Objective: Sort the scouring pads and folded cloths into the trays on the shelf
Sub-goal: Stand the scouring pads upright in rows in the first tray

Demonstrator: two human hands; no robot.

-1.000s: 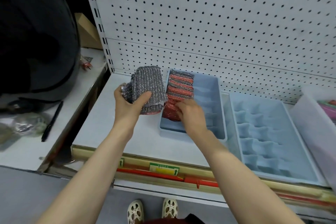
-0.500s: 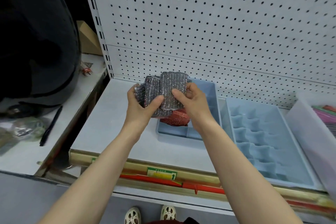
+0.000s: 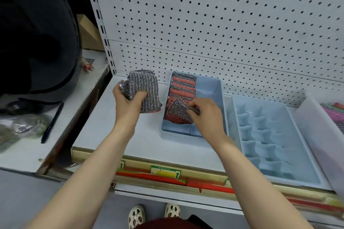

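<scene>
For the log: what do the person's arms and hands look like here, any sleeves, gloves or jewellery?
Both forearms are bare up to the frame edge: no sleeves in view. The left hand and right hand wear no gloves, and no rings, watch or bracelets show. Nails are too small to judge. Below, white perforated shoes and a dark red garment edge appear.

From my feed I see 2 bare forearms with no sleeves, watch or rings on the left hand [image 3: 128, 102] or right hand [image 3: 206, 115]. Below, 2 cream perforated clogs [image 3: 136, 216] and a dark red garment edge [image 3: 163, 224].
</scene>
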